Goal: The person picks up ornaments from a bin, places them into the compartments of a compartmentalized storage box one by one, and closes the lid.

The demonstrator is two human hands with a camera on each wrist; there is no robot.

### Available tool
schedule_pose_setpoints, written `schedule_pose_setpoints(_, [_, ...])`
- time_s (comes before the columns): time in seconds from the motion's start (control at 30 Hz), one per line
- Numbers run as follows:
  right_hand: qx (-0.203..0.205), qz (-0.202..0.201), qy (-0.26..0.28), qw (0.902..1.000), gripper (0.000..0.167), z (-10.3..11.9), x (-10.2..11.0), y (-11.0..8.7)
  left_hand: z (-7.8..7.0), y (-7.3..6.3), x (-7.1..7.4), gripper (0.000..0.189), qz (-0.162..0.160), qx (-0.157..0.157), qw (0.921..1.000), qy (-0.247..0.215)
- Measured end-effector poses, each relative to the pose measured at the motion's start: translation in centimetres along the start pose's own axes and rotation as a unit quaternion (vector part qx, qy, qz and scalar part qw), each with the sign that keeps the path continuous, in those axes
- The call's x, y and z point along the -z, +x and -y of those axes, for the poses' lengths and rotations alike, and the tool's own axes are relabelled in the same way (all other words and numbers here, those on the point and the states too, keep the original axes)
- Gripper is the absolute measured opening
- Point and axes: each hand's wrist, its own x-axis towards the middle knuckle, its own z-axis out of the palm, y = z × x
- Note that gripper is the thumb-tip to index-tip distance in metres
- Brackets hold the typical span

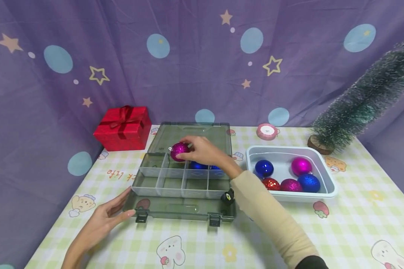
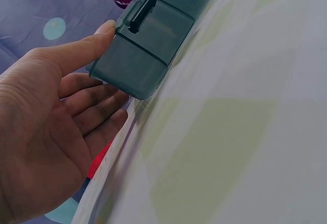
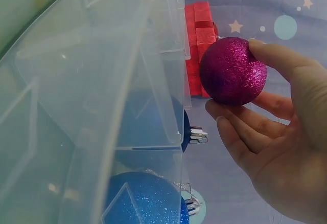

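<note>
My right hand (image 1: 202,151) pinches a glittery magenta Christmas bauble (image 1: 180,151) between thumb and fingers, over the back row of a divided storage box (image 1: 170,192). Its silver cap points left in the head view. Blue baubles (image 1: 198,165) sit in back compartments to the right, partly hidden by the hand; the right wrist view shows a glittery one (image 3: 145,198) through the clear wall. At the box's front left corner is my left hand (image 1: 104,216), thumb tip on the edge and fingers loosely extended along the side.
On the right stands a pale tray (image 1: 330,186) with several blue, magenta and red baubles. Behind it are a pink ribbon roll (image 1: 267,131) and a small frosted tree (image 1: 360,101). A red gift box (image 1: 124,129) is at back left; the storage box's lid (image 1: 192,136) lies open backward.
</note>
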Motion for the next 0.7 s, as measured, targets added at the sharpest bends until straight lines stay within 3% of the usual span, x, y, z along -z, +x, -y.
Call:
schedule_pose_setpoints(0.4, [-0.002, 0.006, 0.014, 0.9999, 0.050, -0.8, 0.6, -0.8, -0.1, 0.1, 0.0, 0.072, 0.006, 0.016, 0.9998, -0.004])
schedule_pose_setpoints(0.7, [0.000, -0.006, 0.011, 0.9999, 0.050, -1.4, 2.3, -2.9, -0.1, 0.1, 0.0, 0.072, 0.005, 0.014, 0.9999, 0.002])
